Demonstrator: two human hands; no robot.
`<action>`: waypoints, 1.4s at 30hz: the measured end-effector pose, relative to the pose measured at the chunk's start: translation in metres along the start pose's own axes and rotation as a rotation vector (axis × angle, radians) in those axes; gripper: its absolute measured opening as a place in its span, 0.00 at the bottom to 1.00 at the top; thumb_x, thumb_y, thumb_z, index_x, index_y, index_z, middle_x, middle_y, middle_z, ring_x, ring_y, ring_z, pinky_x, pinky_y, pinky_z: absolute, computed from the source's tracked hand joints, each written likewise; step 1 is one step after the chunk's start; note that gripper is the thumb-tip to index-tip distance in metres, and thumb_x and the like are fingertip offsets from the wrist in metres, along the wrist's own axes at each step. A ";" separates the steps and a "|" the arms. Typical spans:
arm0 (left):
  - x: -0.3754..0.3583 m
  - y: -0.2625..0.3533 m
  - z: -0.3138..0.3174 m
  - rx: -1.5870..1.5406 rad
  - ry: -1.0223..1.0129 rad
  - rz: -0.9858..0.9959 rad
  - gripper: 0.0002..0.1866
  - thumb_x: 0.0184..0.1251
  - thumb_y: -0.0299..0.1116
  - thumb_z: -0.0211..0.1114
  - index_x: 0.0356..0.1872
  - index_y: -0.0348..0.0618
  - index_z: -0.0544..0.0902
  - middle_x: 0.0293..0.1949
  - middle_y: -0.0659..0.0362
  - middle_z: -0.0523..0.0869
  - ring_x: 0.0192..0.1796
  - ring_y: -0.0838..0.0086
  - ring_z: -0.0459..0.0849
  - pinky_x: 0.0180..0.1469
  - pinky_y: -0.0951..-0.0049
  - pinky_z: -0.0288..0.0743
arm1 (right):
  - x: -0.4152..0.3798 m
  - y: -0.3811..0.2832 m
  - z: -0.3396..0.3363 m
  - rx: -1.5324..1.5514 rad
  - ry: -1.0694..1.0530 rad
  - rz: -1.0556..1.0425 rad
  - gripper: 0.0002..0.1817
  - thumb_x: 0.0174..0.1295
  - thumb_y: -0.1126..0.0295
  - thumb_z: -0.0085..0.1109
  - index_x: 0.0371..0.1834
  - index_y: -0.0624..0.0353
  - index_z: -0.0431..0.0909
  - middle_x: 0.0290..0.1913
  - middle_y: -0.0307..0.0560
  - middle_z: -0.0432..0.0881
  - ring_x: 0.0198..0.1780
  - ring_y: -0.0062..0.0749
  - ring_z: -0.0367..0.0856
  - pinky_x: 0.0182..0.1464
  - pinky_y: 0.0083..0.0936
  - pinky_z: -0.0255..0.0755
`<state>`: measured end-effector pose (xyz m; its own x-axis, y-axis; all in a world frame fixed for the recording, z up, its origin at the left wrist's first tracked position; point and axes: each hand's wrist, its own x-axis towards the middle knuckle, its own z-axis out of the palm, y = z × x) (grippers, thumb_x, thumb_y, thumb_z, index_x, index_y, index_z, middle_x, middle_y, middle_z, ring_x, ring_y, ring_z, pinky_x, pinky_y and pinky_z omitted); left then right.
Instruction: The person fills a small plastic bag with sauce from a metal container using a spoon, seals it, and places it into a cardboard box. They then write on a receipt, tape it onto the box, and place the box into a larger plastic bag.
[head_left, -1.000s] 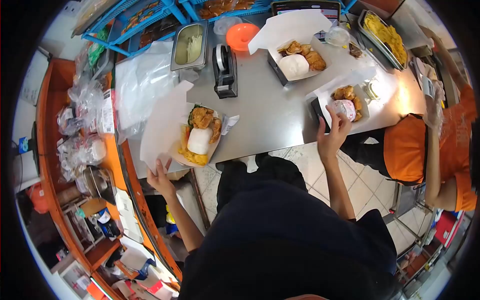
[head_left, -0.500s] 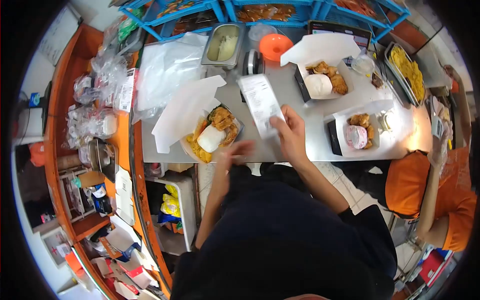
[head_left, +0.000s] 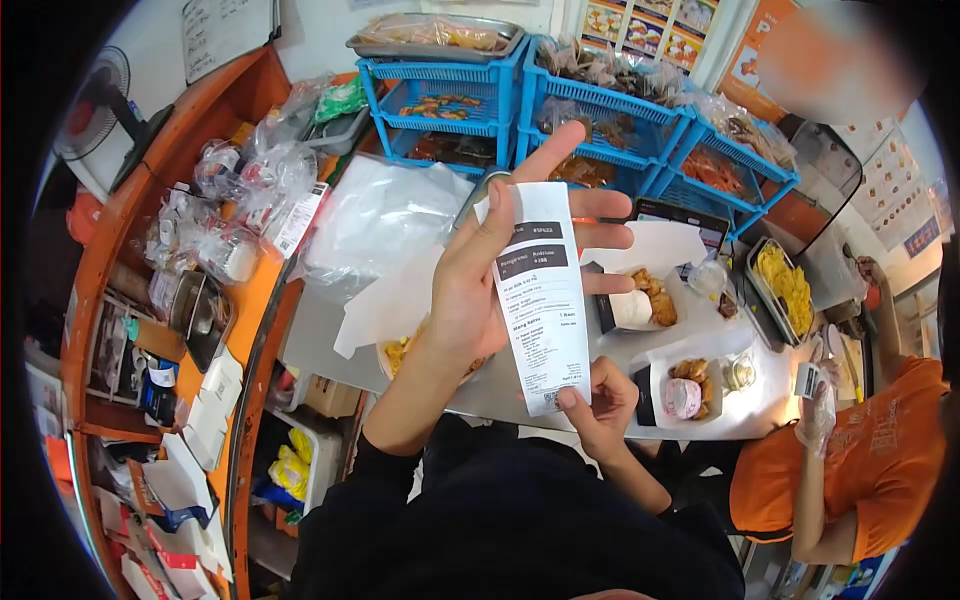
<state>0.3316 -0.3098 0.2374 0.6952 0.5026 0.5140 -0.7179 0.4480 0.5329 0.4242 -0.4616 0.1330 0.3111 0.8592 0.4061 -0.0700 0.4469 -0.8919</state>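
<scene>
A long printed receipt (head_left: pixel 545 310) is held up above the metal table. My right hand (head_left: pixel 606 410) pinches its bottom end between thumb and fingers. Palm up behind the slip, my left hand (head_left: pixel 465 290) has its fingers spread, and its thumb lies at the upper left edge. The left forearm and hand hide most of one food box; its raised white lid (head_left: pixel 385 312) shows beside them. To the right, two open boxes hold fried chicken: the upper has a white wrapped mound (head_left: pixel 630 308), the lower a round printed packet (head_left: pixel 683 398).
Blue tiered baskets (head_left: pixel 440 105) line the back of the table (head_left: pixel 470 402). Clear plastic bags (head_left: pixel 380 225) lie at left, near an orange shelf (head_left: pixel 262 330). A tray of yellow food (head_left: pixel 783 290) stands at right, beside a co-worker in an orange shirt (head_left: pixel 860 470).
The receipt has risen towards me, with my right hand now at its bottom end. My left hand has moved up behind it and spread. The view has tilted up, showing more baskets.
</scene>
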 end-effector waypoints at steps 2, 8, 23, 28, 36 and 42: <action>0.001 0.004 0.003 0.007 -0.006 0.002 0.34 0.77 0.54 0.39 0.76 0.44 0.48 0.58 0.41 0.76 0.58 0.54 0.78 0.54 0.44 0.78 | 0.000 0.003 0.004 0.050 0.021 0.028 0.10 0.62 0.78 0.61 0.28 0.60 0.68 0.29 0.42 0.80 0.31 0.12 0.70 0.35 0.14 0.62; 0.001 0.011 0.000 -0.060 -0.030 0.029 0.34 0.77 0.54 0.38 0.75 0.43 0.49 0.58 0.42 0.76 0.59 0.56 0.78 0.54 0.45 0.79 | 0.004 0.000 0.015 0.123 0.009 0.089 0.09 0.63 0.77 0.61 0.29 0.61 0.69 0.33 0.45 0.82 0.35 0.16 0.77 0.40 0.16 0.68; -0.039 0.025 -0.038 -0.253 0.113 0.136 0.12 0.75 0.24 0.45 0.55 0.46 0.64 0.33 0.64 0.67 0.32 0.84 0.71 0.51 0.60 0.80 | -0.004 -0.033 -0.042 -0.483 0.008 -0.056 0.05 0.65 0.81 0.57 0.40 0.69 0.81 0.31 0.50 0.85 0.32 0.26 0.86 0.34 0.21 0.80; -0.039 -0.008 -0.046 -0.135 0.220 -0.026 0.10 0.79 0.34 0.44 0.55 0.46 0.65 0.31 0.64 0.65 0.29 0.85 0.69 0.42 0.63 0.87 | -0.031 -0.078 -0.086 -0.683 0.492 -0.248 0.07 0.63 0.82 0.55 0.40 0.68 0.82 0.31 0.48 0.85 0.30 0.25 0.84 0.33 0.19 0.77; -0.038 -0.079 -0.028 0.066 0.319 -0.294 0.13 0.79 0.34 0.44 0.58 0.46 0.68 0.31 0.67 0.66 0.29 0.88 0.70 0.41 0.68 0.87 | -0.066 -0.123 -0.145 -1.246 1.033 -0.630 0.05 0.56 0.83 0.61 0.35 0.66 0.82 0.32 0.46 0.84 0.34 0.27 0.76 0.37 0.20 0.70; -0.042 -0.085 -0.029 0.105 0.393 -0.316 0.12 0.78 0.33 0.45 0.58 0.46 0.69 0.32 0.67 0.67 0.31 0.88 0.70 0.41 0.70 0.86 | -0.082 -0.116 -0.163 -1.226 1.122 -0.549 0.04 0.58 0.82 0.61 0.36 0.66 0.81 0.32 0.44 0.84 0.32 0.24 0.75 0.36 0.18 0.68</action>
<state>0.3619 -0.3473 0.1506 0.7962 0.6040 0.0361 -0.4537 0.5564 0.6961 0.5615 -0.6251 0.1707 0.5357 -0.1230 0.8354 0.7878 -0.2832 -0.5470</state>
